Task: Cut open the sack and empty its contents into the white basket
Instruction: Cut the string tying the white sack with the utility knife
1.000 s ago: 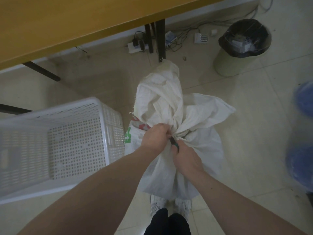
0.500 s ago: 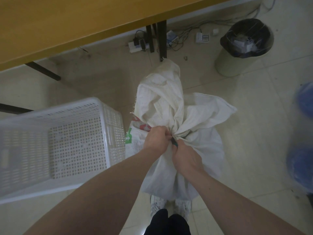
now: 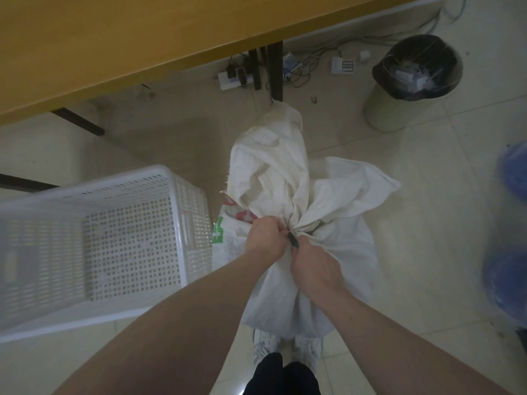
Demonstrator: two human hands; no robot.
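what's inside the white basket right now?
Nothing visible in the white basket: its perforated floor shows bare. The near wall hides a strip of the floor. The sack stands beside it, neck bunched, left hand and right hand gripping it; its contents are covered.

The sack is coarse woven cloth, matt and creased. The white basket is perforated plastic. The floor is smooth, faintly glossy tile.

Left hand and right hand fisted, touching
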